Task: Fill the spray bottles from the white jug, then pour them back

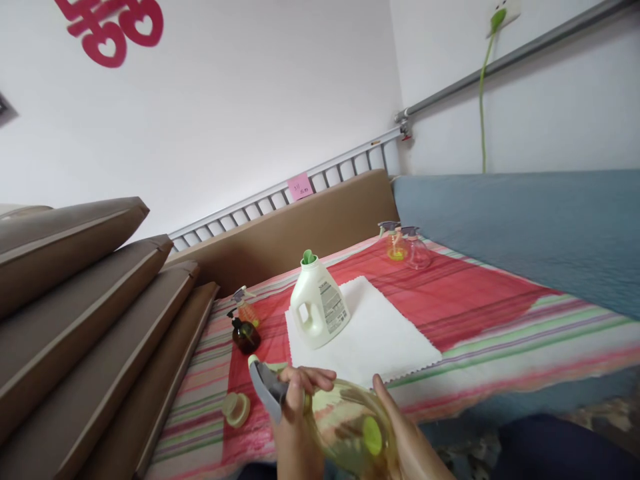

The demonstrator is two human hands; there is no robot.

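Observation:
A clear yellowish spray bottle lies tilted on its side between my hands, low in the view. My left hand is closed around its neck and the grey trigger head. Against the bottle's rounded body presses my right hand, its thumb up and the other fingers mostly hidden. Just beyond, a white detergent jug with a green spout at its mouth stands upright on a white cloth. A pale round cap rests left of the spray head.
A dark brown pump bottle and an orange spray bottle stand at left. Two more spray bottles, one with yellow liquid and one pinkish clear, stand far right on the striped tablecloth. Stacked brown cushions border the left side.

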